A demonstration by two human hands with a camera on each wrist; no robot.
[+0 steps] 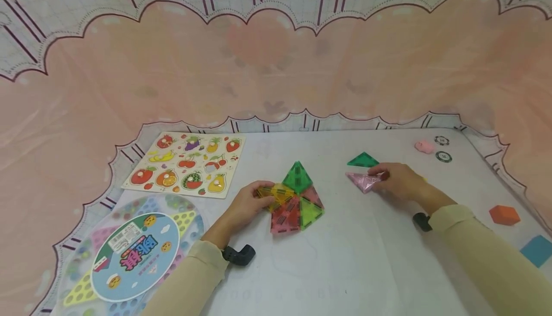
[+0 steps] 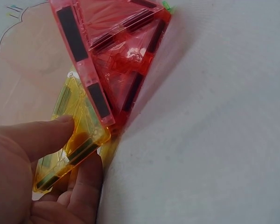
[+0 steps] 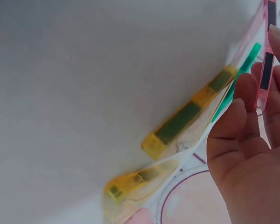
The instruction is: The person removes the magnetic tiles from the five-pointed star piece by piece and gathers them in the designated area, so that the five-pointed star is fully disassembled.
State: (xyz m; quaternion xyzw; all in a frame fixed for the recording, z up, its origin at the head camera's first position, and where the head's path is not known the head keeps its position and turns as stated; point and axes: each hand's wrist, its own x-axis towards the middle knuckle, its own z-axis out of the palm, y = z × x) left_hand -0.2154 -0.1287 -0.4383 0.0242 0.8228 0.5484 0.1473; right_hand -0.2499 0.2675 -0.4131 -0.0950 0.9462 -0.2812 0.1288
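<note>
My left hand [image 1: 247,204] pinches a yellow triangular magnetic tile [image 2: 86,119] between thumb and fingers. That tile belongs to a fan of translucent tiles: green [image 1: 297,177], red [image 1: 286,219], lime [image 1: 310,212] and a dull pink one [image 1: 313,195]. In the left wrist view, red tiles [image 2: 116,70] rise beyond the yellow one. To the right, my right hand [image 1: 398,181] grips a pink triangular magnetic tile [image 1: 361,181] at its right end. The right wrist view shows this pink tile [image 3: 267,70] edge-on by the thumb. A loose green triangle [image 1: 363,160] lies just behind it.
A fruit peg board [image 1: 204,139] lies at the back left, with a round game board [image 1: 135,258] in front of it. Two yellow tiles [image 3: 177,128] lie near my right hand. Farther right are a pink figure [image 1: 424,146], two round chips [image 1: 443,156], an orange block [image 1: 504,215] and a blue block [image 1: 536,251].
</note>
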